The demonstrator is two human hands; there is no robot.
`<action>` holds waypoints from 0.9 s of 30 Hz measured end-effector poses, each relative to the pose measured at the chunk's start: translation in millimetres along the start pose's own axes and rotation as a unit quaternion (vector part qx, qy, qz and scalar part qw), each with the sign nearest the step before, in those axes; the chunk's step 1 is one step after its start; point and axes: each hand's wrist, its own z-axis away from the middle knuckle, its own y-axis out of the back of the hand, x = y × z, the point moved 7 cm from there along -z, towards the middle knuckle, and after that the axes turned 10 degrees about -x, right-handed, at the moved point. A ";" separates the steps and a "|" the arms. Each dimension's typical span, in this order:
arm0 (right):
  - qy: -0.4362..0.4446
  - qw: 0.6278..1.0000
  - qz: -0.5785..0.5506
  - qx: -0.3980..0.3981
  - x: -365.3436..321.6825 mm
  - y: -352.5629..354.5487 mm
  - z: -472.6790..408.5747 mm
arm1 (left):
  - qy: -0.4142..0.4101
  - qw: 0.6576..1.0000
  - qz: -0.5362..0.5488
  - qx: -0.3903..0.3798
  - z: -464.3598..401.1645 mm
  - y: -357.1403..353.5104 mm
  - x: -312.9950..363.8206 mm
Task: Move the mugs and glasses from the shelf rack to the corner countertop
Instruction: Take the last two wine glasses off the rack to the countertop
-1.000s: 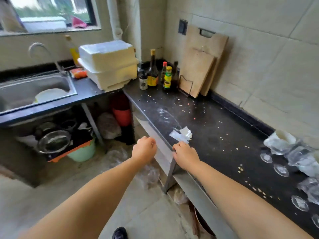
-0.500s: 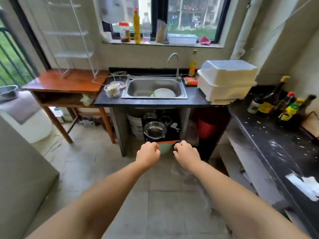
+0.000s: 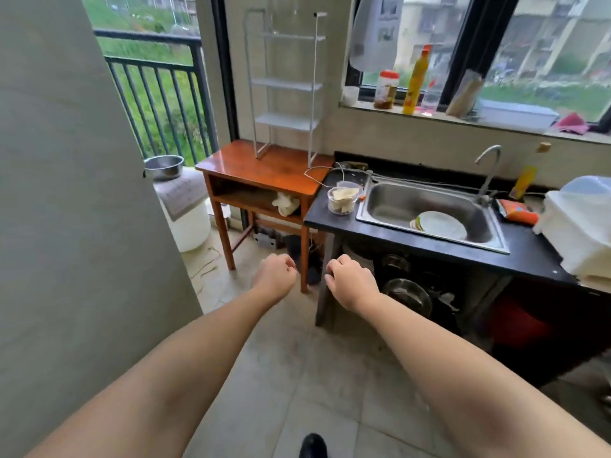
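- Two bare forearms reach forward over the tiled floor, and both hands hold nothing.
- Left hand (image 3: 276, 277): fingers curled into a loose fist, knuckles up, empty.
- Right hand (image 3: 350, 281): fingers curled under the same way, empty, just beside the left hand with a narrow gap between them.
- Beyond the left hand stands a wooden side table (image 3: 264, 173), and on its top a white wire shelf rack (image 3: 286, 84) rises against the wall; its tiers look bare, with no mugs or glasses to be made out on them.
- Beyond the right hand runs a dark countertop (image 3: 515, 256) with a steel sink (image 3: 426, 209) let into it; a white plate (image 3: 441, 224) lies in the basin, and a curved tap (image 3: 489, 166) rises behind it.
- Between the table and the sink, on the counter's end, sits a clear plastic tub (image 3: 344, 198) with pale contents.
- Far to the right of the right hand, a white lidded box (image 3: 582, 226) rests on the counter.
- Under the sink, steel bowls (image 3: 406, 292) sit in shadow.
- Left of the left hand, a grey wall (image 3: 66, 226) fills the edge of view.
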 end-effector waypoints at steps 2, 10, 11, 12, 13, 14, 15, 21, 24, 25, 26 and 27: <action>0.012 1.000 0.006 0.007 -11.5 7.4 -38.4 | -0.001 1.000 0.004 0.007 -31.0 21.8 -7.2; 0.052 0.998 0.013 0.030 -31.5 63.7 -211.3 | -0.013 0.999 0.000 0.037 -177.2 102.5 -12.4; 0.056 0.998 0.012 0.036 -31.4 72.5 -232.3 | -0.013 0.999 -0.002 0.039 -195.0 112.0 -12.3; 0.056 0.998 0.012 0.041 -32.3 83.6 -257.2 | -0.012 0.999 -0.002 0.046 -216.5 125.2 -12.5; 0.056 0.997 0.010 0.045 -32.3 91.2 -271.3 | -0.015 0.998 -0.002 0.056 -228.4 134.4 -11.2; 0.053 0.997 0.012 0.046 -33.5 98.5 -291.5 | -0.016 0.998 -0.002 0.063 -245.4 145.5 -11.1; 0.051 0.998 0.012 0.046 -33.9 103.8 -307.8 | -0.019 0.998 0.004 0.067 -261.0 153.2 -11.7; 0.049 0.995 0.026 0.084 -43.8 151.2 -411.2 | -0.061 0.995 0.004 0.079 -365.3 209.5 -1.6; 0.018 0.994 0.024 0.109 -44.0 180.2 -471.1 | -0.095 0.992 -0.003 0.086 -428.4 239.0 8.6; 0.013 0.993 0.020 0.114 -44.3 190.7 -490.2 | -0.104 0.991 -0.004 0.083 -448.6 248.5 12.4; 0.005 0.993 0.020 0.118 -44.1 202.9 -509.7 | -0.112 0.991 -0.006 0.077 -467.0 259.3 17.8; -0.003 0.992 0.016 0.122 -44.8 216.3 -527.5 | -0.121 0.990 -0.005 0.073 -485.8 270.3 22.6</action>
